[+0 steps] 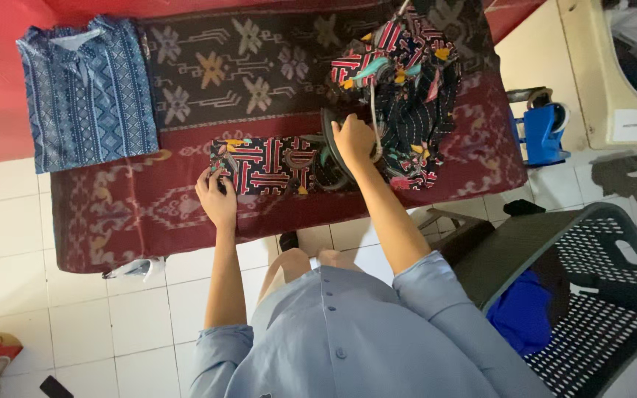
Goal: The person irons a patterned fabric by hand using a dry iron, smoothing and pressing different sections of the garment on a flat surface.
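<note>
Home laundry corner: washing machine (628, 66); laundry basket (591, 295).

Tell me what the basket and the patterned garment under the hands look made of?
Basket: looks like moulded plastic, dark grey and matt, its walls pierced with regular small holes. Garment: seemingly thin woven printed cloth, since it creases and bunches softly; the left hand pins it flat, the right hand grips an iron.

Two hands, one iron (337, 144), two shirts, one laundry basket (591, 295), and perhaps one blue jug (543, 133).
</note>
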The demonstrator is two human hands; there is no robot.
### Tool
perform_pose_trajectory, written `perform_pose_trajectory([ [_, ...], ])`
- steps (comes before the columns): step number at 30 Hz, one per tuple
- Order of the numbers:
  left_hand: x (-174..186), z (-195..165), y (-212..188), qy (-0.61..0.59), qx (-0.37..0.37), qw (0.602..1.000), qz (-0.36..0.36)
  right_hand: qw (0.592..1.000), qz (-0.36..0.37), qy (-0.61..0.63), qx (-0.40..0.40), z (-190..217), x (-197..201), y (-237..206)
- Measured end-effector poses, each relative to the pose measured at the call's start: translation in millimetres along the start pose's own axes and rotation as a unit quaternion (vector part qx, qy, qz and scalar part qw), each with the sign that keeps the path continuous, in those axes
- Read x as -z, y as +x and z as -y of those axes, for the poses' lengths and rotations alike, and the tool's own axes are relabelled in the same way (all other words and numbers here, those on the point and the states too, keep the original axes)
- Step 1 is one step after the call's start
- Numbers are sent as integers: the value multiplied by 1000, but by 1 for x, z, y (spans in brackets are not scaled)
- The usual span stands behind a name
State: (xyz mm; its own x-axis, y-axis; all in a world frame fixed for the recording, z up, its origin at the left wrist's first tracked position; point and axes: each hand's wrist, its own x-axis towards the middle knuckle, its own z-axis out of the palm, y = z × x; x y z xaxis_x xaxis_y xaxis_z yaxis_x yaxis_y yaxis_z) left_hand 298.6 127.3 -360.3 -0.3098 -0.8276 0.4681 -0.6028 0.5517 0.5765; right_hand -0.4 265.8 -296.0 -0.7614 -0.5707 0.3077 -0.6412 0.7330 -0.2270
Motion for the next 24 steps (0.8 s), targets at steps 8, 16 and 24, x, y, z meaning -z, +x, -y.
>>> perform_pose_trajectory([
  [8,4,-2,1,-8,-8,1000,-16,998,59,19,-27,-21,1,-51],
  [16,13,-6,4,-7,-4,1000,-25,999,20,11,-40,-19,4,-40],
  [24,29,-13,2,-31,7,999,-20,999,46,18,15,12,5,-19],
])
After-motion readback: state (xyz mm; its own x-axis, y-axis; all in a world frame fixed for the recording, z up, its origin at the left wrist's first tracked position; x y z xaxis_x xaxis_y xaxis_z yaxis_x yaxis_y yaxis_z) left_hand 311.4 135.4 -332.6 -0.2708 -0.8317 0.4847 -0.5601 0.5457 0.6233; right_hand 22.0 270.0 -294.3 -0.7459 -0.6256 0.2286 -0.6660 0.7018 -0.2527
